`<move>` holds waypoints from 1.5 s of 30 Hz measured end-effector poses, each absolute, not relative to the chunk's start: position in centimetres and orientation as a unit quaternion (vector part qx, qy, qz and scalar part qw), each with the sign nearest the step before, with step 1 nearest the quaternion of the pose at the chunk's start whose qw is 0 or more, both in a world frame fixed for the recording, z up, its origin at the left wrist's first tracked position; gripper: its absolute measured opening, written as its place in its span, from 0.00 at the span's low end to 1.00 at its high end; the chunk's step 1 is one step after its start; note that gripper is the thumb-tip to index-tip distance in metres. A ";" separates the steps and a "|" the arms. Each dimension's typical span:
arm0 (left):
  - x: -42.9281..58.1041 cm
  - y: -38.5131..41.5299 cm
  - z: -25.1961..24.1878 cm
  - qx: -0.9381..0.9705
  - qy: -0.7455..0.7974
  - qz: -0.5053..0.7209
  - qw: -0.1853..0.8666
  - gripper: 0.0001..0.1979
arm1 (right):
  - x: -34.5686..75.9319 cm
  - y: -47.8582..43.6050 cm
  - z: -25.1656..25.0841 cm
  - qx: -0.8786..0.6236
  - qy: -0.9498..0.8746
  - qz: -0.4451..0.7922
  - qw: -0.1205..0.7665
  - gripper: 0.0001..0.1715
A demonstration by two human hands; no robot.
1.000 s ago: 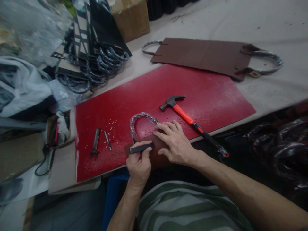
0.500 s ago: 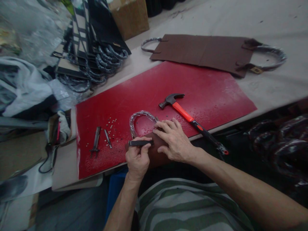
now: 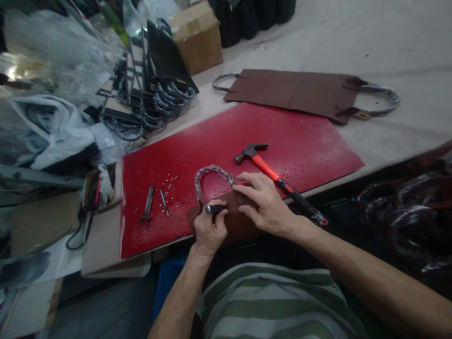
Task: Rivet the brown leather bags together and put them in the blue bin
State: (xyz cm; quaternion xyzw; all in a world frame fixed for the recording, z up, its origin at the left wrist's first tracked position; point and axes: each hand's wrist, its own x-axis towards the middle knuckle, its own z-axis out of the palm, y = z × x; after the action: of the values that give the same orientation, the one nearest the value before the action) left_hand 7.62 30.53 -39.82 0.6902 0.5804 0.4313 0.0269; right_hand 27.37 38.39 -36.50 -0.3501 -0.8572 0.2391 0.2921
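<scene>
My left hand (image 3: 210, 230) is closed around a short dark rod-shaped tool (image 3: 214, 208), one round, shiny end of it facing me. Its far end sits by a brown leather-like panel (image 3: 242, 228) at the front edge of the red board. A curved handle wrapped in clear plastic (image 3: 213, 168) extends from this panel onto the board. My right hand (image 3: 263, 202) rests over the panel's right part, fingers spread, close to the handle's right end. Just beyond it lies a claw hammer (image 3: 265, 168) with an orange and black grip.
On the red board (image 3: 197, 146) lie a metal tool with a crosspiece (image 3: 149, 205), a thin metal rod (image 3: 164, 202) and several tiny discs (image 3: 171, 180). Behind are a flat brown bag piece (image 3: 289, 92), black bag pieces (image 3: 169, 56) and a cardboard box (image 3: 199, 40).
The tool in my left hand has turned from lying sideways to pointing its end toward me. My right hand has lifted its fingers slightly. The whole view has shifted a little.
</scene>
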 end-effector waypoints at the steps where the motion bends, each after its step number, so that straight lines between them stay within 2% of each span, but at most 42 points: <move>1: 7.7 30.5 -39.9 0.686 0.584 0.434 0.027 0.06 | 28.2 38.6 -36.3 -0.385 -0.844 0.214 0.308 0.21; 3: 7.9 30.6 -40.0 0.673 0.592 0.442 0.035 0.06 | 30.1 39.3 -36.0 -0.469 -0.824 0.154 0.278 0.19; 7: 8.1 30.7 -40.1 0.665 0.589 0.456 0.058 0.05 | 32.9 40.8 -35.4 -0.565 -0.809 0.125 0.098 0.13; 10: 8.1 30.9 -40.1 0.670 0.578 0.462 0.057 0.06 | 33.0 41.7 -34.5 -0.607 -0.726 0.309 0.096 0.05; 13: 8.1 31.0 -40.2 0.673 0.572 0.466 0.053 0.06 | 32.1 42.0 -33.4 -0.586 -0.626 0.505 0.099 0.07; 18: 8.2 31.1 -40.3 0.669 0.573 0.471 0.058 0.07 | 30.5 40.5 -30.2 -0.541 -0.585 0.595 0.102 0.10; 21: 8.3 31.1 -40.6 0.668 0.572 0.473 0.056 0.07 | 30.4 38.4 -27.2 -0.523 -0.628 0.544 0.189 0.19; 24: 8.3 31.0 -40.8 0.663 0.577 0.473 0.060 0.08 | 31.1 36.3 -25.0 -0.476 -0.756 0.357 0.272 0.21; 27: 8.3 31.0 -40.9 0.667 0.573 0.474 0.050 0.08 | 32.1 35.1 -24.4 -0.407 -0.868 0.180 0.219 0.16; 29: 8.3 31.1 -40.9 0.673 0.570 0.470 0.038 0.08 | 32.4 34.8 -24.0 -0.374 -0.907 0.121 0.152 0.15; 31: 8.3 31.1 -41.0 0.673 0.573 0.467 0.031 0.08 | 32.2 34.6 -23.0 -0.360 -0.916 0.089 0.152 0.15; 34: 8.3 31.1 -41.2 0.668 0.584 0.459 0.035 0.07 | 31.8 34.4 -21.8 -0.358 -0.884 0.058 0.297 0.15; 36: 8.2 31.1 -41.3 0.671 0.586 0.453 0.038 0.06 | 31.7 34.2 -21.9 -0.341 -0.881 0.038 0.326 0.14; 37: 8.2 31.1 -41.4 0.673 0.585 0.451 0.037 0.05 | 31.8 34.1 -22.3 -0.333 -0.896 0.030 0.293 0.14; 40: 8.2 31.1 -41.3 0.674 0.584 0.450 0.038 0.05 | 32.5 34.5 -23.7 -0.354 -0.928 0.042 0.109 0.15; 41: 8.2 31.0 -41.3 0.673 0.584 0.453 0.041 0.06 | 32.7 34.8 -24.2 -0.383 -0.919 0.060 0.073 0.15; 45: 8.2 31.0 -41.1 0.668 0.575 0.469 0.056 0.07 | 32.9 37.4 -26.8 -0.470 -0.858 0.197 0.067 0.21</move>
State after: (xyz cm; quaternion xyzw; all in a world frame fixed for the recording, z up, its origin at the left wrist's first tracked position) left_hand 8.16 31.00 -41.12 0.6679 0.5751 0.4691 0.0558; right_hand 32.93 37.40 -26.78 -0.4697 -0.8579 0.1973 0.0674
